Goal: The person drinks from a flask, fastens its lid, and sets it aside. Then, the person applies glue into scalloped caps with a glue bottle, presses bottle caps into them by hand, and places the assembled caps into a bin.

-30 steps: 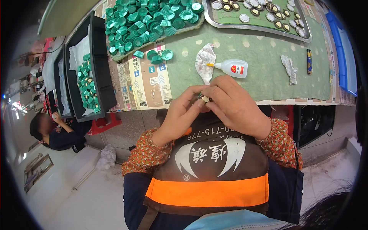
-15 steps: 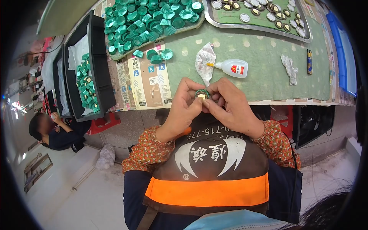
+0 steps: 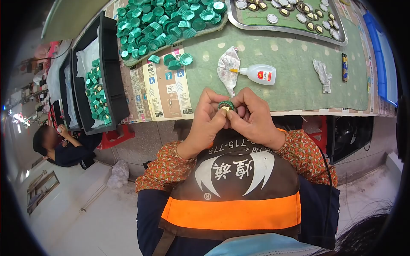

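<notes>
Between my two hands, in front of the table's near edge, is a small green fluted cup [image 3: 226,105] with a dark and cream-coloured piece in it. My left hand [image 3: 206,121] pinches its left side, the thumb on the cream part. My right hand [image 3: 255,121] grips the right side with thumb and forefinger. Just beyond the fingers a crumpled stained cloth [image 3: 228,68] lies on the green mat. The yellow nozzle of a white glue bottle [image 3: 261,74] rests over that cloth.
Green cups [image 3: 158,25] are heaped at the back left; a metal tray [image 3: 290,35] of round caps stands at the back right. At left is a black bin [image 3: 112,77], with a seated person [image 3: 64,145] beyond. A tissue [image 3: 322,77], a small tube [image 3: 344,67] and a blue tray [image 3: 380,59] lie right.
The hands were closed over the piece a second ago; now the fingers have drawn back to the sides and the green cup shows. Since half a second ago both thumbs have come closer together.
</notes>
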The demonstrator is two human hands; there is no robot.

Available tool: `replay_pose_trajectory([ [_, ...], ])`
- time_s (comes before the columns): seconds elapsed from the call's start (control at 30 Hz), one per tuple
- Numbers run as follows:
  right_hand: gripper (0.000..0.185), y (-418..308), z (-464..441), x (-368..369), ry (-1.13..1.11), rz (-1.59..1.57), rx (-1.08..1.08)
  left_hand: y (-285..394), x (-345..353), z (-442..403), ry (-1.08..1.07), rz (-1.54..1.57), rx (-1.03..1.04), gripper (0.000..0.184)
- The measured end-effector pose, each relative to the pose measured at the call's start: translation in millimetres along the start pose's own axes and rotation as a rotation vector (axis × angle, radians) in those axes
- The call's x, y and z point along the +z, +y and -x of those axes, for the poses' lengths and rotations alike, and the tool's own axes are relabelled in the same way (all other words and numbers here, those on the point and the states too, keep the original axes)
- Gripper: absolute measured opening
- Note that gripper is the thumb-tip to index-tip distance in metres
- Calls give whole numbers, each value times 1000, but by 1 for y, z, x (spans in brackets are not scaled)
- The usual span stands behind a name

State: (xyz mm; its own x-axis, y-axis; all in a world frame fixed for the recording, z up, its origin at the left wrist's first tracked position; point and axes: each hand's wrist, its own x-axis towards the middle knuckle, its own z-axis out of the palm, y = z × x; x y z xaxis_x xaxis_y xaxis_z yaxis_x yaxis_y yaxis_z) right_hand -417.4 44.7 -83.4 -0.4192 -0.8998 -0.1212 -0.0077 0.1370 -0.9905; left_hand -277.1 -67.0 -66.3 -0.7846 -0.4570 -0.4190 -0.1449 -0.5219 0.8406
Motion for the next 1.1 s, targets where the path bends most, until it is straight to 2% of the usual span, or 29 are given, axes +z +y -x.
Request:
replay_pose_trajectory([
  [0.1, 22, 1, 0, 2, 18, -5, -4, -1, -2, 0, -16, -6, 12, 25],
  [0.23, 22, -4, -6, -6, -77, 29, 72, 4, -5, -3, -45, -21, -27, 24],
  [0.33, 22, -11, -12, -12, -140, 101, 62, 12, -16, -7, -109, -192, -62, 23],
  [0.43, 23, -20, -12, -13, -150, 137, 61, 13, -19, -8, -116, -324, 19, 23],
  [0.5, 23, -26, -12, -13, -145, 110, 95, 9, -20, -9, -74, -182, 8, 22],
  [0.6, 24, -24, -11, -10, -46, 229, -86, 8, -14, -8, -16, -32, -45, 21],
  [0.63, 23, -23, -10, -9, -39, 230, -84, 8, -12, -8, 1, 8, -72, 21],
  [0.8, 17, -7, -8, 0, 12, 148, -137, 13, -8, -5, -16, 36, -164, 21],
  [0.93, 17, -9, -6, 2, 8, 101, -29, 11, -10, -4, -44, 64, -190, 20],
  [1.1, 19, -7, -5, 8, 65, 91, -52, -2, -5, -3, -5, 67, -114, 17],
])
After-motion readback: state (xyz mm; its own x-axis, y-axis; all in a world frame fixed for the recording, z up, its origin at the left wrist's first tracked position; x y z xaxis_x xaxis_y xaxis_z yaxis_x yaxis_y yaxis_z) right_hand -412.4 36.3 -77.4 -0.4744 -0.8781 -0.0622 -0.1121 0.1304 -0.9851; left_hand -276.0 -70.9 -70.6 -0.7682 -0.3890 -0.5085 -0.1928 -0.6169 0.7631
